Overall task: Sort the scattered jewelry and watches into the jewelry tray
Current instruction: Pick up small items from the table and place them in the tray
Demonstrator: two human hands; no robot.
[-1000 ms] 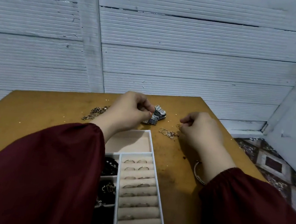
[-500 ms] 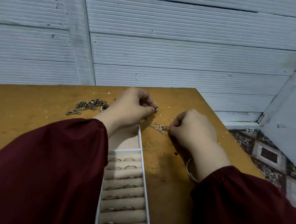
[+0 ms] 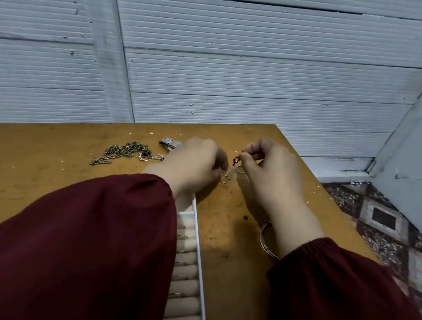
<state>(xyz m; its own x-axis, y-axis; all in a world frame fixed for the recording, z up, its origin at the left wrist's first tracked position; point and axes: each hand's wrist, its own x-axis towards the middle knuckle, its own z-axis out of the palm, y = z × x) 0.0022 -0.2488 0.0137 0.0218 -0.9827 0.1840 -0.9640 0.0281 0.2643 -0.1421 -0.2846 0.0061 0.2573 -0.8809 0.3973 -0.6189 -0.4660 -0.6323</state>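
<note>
Jewelry tray (image 3: 198, 243) largely under left sleeve (image 3: 66, 247); blurry gold piece (image 3: 231, 169) pinched between left hand (image 3: 195, 163) and right hand (image 3: 271, 172).

tray (image 3: 197, 251) mostly under sleeve (image 3: 66, 247), watch (image 3: 169, 143) perhaps half-hidden

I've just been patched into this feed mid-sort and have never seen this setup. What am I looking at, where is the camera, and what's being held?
There is no machine here. A person in dark red sleeves works with bare hands, and the one camera sits on their head, looking forward and down. The left hand and right hand both pinch a small gold-coloured piece over the wooden table. To the left lie a heap of chains and what looks like a metal watch band. A silver bangle lies partly under the right forearm. The white jewelry tray runs between the arms, mostly hidden by the left sleeve.
</note>
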